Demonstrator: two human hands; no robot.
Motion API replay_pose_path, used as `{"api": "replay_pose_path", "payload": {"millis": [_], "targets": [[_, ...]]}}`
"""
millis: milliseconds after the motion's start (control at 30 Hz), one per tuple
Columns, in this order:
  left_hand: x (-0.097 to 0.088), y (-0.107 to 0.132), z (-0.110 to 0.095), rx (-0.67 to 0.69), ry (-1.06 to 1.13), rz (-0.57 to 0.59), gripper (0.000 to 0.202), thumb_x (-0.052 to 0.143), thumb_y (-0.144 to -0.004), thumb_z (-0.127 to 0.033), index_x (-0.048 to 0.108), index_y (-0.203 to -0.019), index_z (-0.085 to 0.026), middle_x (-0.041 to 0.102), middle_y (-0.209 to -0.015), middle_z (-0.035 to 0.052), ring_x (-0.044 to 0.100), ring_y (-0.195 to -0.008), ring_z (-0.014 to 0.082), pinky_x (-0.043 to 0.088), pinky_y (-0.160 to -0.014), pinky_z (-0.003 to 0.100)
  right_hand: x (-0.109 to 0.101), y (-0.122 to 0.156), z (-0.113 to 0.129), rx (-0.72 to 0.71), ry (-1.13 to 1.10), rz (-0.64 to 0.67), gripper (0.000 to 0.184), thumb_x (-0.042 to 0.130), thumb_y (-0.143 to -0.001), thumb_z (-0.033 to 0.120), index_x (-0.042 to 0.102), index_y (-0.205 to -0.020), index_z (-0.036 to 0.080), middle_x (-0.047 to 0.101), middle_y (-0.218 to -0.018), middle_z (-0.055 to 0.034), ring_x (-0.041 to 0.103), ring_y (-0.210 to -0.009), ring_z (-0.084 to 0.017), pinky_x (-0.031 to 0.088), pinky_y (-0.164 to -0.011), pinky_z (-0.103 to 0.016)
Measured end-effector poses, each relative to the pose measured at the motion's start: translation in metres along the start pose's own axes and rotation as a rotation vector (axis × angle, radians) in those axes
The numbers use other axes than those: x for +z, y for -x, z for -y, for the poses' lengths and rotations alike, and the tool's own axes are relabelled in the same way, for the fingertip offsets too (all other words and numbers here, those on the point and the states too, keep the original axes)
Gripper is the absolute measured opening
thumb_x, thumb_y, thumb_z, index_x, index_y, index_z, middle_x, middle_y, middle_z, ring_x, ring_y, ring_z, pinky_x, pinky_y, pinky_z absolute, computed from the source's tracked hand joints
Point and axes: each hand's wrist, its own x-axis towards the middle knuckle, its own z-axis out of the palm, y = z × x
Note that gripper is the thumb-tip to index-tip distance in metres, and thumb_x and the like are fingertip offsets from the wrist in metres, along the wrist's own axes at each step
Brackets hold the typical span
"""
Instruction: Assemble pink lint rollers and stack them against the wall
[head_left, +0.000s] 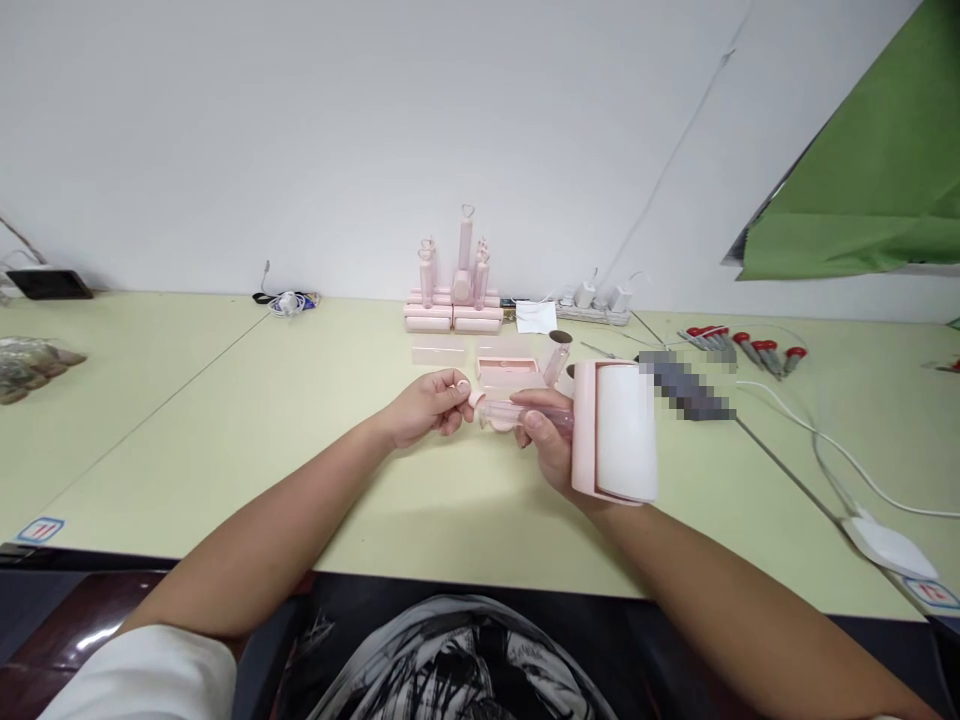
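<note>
My right hand is wrapped round the clear pink handle of a lint roller, whose white roll in a pink holder points to the right. In my left hand, thumb and fingers pinch a small pink end cap with a loop. The cap is right by the open end of the handle; whether it touches cannot be told. Just behind my hands lies an open pink roller cover. A clear pink handle with a brown round end stands next to it.
Several finished pink lint rollers stand against the wall. Farther right are a power strip, red-capped screwdrivers, a blurred dark object and a white charger with its cable. A plastic bag lies far left.
</note>
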Motion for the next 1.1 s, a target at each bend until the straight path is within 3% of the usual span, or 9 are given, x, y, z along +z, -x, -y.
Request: {"api": "replay_pose_path", "payload": {"millis": [200, 433, 500, 633, 767, 900, 1100], "targets": [[0.004, 0.005, -0.003, -0.068, 0.175, 0.136, 0.043, 0.079, -0.073, -0.047, 0.051, -0.085, -0.017, 0.07, -0.073, 0.0008, 0.062, -0.05, 0.0088, 0.043, -0.05, 0.02, 0.0, 0.0, -0.003, -0.02, -0.041, -0.001, 0.031, 0.065, -0.086, 0.051, 0.067, -0.099, 0.023, 0.055, -0.06, 0.002, 0.052, -0.052, -0.014, 0.041, -0.049, -0.029], [-0.002, 0.01, -0.01, -0.075, -0.072, 0.262, 0.044, 0.069, -0.082, -0.054, 0.061, -0.099, -0.014, 0.072, -0.082, 0.0073, 0.065, -0.055, 0.0115, 0.044, -0.052, 0.022, -0.002, 0.0, -0.003, -0.04, -0.073, -0.03, 0.029, 0.066, -0.086, 0.048, 0.068, -0.1, 0.023, 0.058, -0.061, 0.0015, 0.055, -0.054, -0.014, 0.044, -0.052, -0.03], [0.0, 0.013, -0.012, -0.056, -0.135, 0.302, 0.044, 0.065, -0.084, -0.056, 0.063, -0.096, -0.013, 0.071, -0.079, 0.0068, 0.063, -0.054, 0.0107, 0.045, -0.053, 0.023, -0.004, -0.001, -0.005, -0.044, -0.112, -0.007, 0.029, 0.065, -0.087, 0.048, 0.069, -0.1, 0.022, 0.059, -0.061, 0.0013, 0.056, -0.054, -0.015, 0.045, -0.053, -0.03], [0.007, 0.017, -0.016, -0.003, -0.272, 0.381, 0.04, 0.061, -0.088, -0.052, 0.065, -0.096, -0.014, 0.066, -0.073, 0.0028, 0.058, -0.052, 0.0087, 0.044, -0.053, 0.022, -0.007, -0.002, -0.007, -0.013, -0.119, 0.165, 0.029, 0.067, -0.086, 0.045, 0.071, -0.1, 0.02, 0.063, -0.067, -0.001, 0.055, -0.055, -0.013, 0.044, -0.05, -0.027], [0.014, 0.022, -0.02, 0.044, -0.4, 0.449, 0.037, 0.054, -0.093, -0.051, 0.06, -0.088, -0.015, 0.054, -0.062, -0.0022, 0.049, -0.053, 0.008, 0.039, -0.052, 0.021, -0.004, 0.0, -0.001, 0.004, -0.18, 0.243, 0.025, 0.068, -0.086, 0.043, 0.073, -0.092, 0.019, 0.063, -0.066, -0.0007, 0.05, -0.049, -0.009, 0.04, -0.044, -0.023], [0.019, 0.024, -0.022, 0.083, -0.483, 0.474, 0.041, 0.048, -0.095, -0.052, 0.053, -0.077, -0.016, 0.04, -0.057, -0.0054, 0.035, -0.051, 0.0072, 0.031, -0.049, 0.02, 0.0, 0.0, 0.003, 0.043, -0.256, 0.231, 0.027, 0.069, -0.084, 0.045, 0.072, -0.085, 0.018, 0.06, -0.059, 0.0009, 0.047, -0.043, -0.008, 0.036, -0.038, -0.02], [0.03, 0.021, -0.015, 0.165, -0.392, 0.459, 0.048, 0.044, -0.094, -0.058, 0.056, -0.077, -0.015, 0.035, -0.056, -0.0062, 0.028, -0.05, 0.0076, 0.028, -0.049, 0.022, 0.006, 0.0, 0.007, 0.111, -0.352, 0.138, 0.031, 0.072, -0.078, 0.049, 0.068, -0.079, 0.018, 0.056, -0.049, 0.004, 0.044, -0.035, -0.008, 0.035, -0.031, -0.02]]}}
